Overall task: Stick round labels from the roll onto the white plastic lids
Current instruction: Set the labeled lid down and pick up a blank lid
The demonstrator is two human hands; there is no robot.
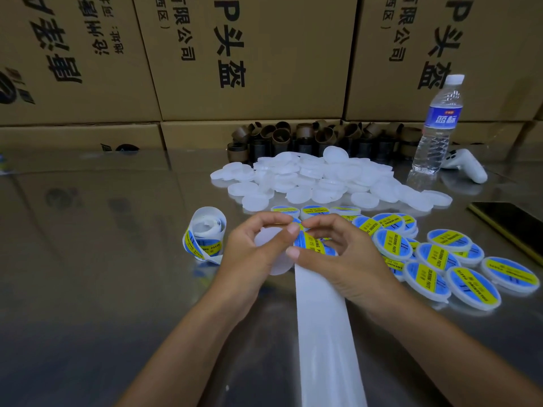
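Centring the sticker before any part of it grabs looks like the whole trick here, so I would lower one edge first and smooth across with a thumb to push air out. Nearest, at the bottom centre of the frame, the spent backing strip (323,333) runs up the steel table (102,274) to where the 2 hands meet at mid-frame. The left hand (249,257) comes in from the lower left, wrist bent, fingers curled round a bare white lid (274,267) with its thumb laid over the lid's upper edge. The right hand (352,259) reaches in from the lower right and pinches the blue and yellow round label (311,243) between thumb and forefinger, the other fingers loosely curled behind; the label sits just beside the lid, and I cannot tell whether it has touched down yet. Left of the hands the label roll (205,233) stands loosely unwound. To the right lie the labelled lids (435,257), overlapping. Farther back, at upper centre, sits the pile of blank lids (308,177), then brown cardboard cores (293,136) and a water bottle (437,127) against the cartons (249,54).
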